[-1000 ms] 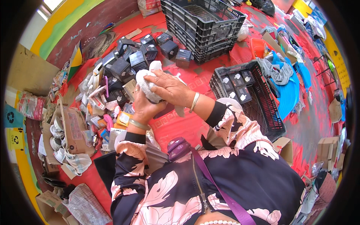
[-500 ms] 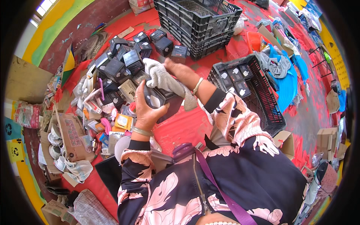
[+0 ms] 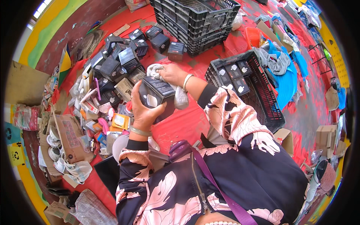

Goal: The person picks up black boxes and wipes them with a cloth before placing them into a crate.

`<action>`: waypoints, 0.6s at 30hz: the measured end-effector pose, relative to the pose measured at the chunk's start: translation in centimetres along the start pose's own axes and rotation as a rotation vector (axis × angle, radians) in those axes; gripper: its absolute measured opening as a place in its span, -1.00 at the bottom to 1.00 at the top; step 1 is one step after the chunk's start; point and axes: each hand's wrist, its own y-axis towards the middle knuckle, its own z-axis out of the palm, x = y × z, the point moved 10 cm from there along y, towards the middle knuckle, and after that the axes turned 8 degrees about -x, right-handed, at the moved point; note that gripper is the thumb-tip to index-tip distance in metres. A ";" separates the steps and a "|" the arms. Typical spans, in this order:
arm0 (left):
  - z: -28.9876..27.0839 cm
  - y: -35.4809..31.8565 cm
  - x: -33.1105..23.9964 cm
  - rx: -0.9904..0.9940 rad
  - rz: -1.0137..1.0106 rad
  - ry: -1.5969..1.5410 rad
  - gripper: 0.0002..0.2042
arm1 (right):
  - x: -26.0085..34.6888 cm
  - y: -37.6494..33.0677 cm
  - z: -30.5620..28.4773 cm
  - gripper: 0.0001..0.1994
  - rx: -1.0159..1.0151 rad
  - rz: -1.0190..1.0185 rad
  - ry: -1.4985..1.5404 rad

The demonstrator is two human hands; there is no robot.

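Note:
My left hand [image 3: 144, 112] grips a black box [image 3: 159, 89] with a pale round mark, thumb and fingers wrapped round its lower side. Bunched in my right hand [image 3: 173, 75] is a light grey cloth [image 3: 154, 70], which lies against the far end of the box. One end of the cloth hangs down along the box's right side. Past the hands, a heap of similar black boxes [image 3: 112, 69] spreads over the red sheet.
A black plastic crate [image 3: 277, 116] to the right holds several black boxes [image 3: 234, 73]. Stacked black crates [image 3: 195, 28] stand at the back. Small packaged goods [image 3: 122, 122] crowd the left, beside an open cardboard box [image 3: 69, 135]. Blue cloth [image 3: 287, 90] lies beyond the right crate.
My right hand has drawn the cloth in closer and gathered it at the box's far end. More of the box's top face now shows. My left hand keeps its hold.

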 end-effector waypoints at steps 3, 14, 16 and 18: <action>0.3 0.3 -1.3 0.019 0.001 -0.127 -0.13 | -6.7 0.2 0.7 -0.75 0.104 0.113 -0.315; -2.8 1.4 -0.5 -0.134 0.080 0.170 -0.10 | 2.2 -3.3 1.9 -0.58 0.100 0.491 1.330; -2.4 1.3 -0.8 -0.089 0.070 0.363 -0.09 | 0.6 -3.9 5.1 -0.55 0.083 0.558 1.426; -1.7 1.2 0.1 0.001 0.047 0.554 -0.10 | -2.2 -5.2 8.3 -0.61 0.012 0.735 1.492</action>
